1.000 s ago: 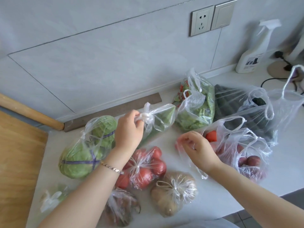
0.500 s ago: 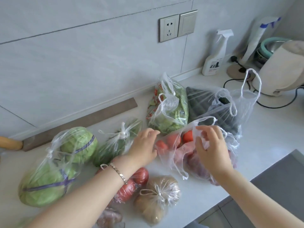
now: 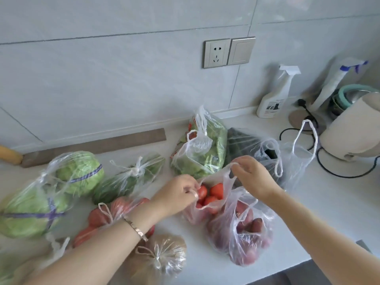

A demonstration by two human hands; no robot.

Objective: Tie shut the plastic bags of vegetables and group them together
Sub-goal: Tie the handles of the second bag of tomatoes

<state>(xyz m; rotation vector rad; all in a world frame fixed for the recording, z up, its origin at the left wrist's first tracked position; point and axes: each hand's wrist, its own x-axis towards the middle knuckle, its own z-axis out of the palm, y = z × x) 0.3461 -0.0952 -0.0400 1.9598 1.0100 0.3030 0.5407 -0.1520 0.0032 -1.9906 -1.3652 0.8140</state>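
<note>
Tomato bag (image 3: 207, 204) half behind left hand (image 3: 176, 194)

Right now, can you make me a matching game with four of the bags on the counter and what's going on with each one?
Things:
1. cabbage bag
2. small tomato bag
3. potato bag
4. leafy greens bag

States:
A. held open by both hands, the left hand and the right hand each holding a handle
B. knotted shut, nearest the counter's front edge
C. far left, with purple tape around the green heads
D. back by the wall, handles loose and sticking up

Pairs: 1-C, 2-A, 3-B, 4-D
</note>
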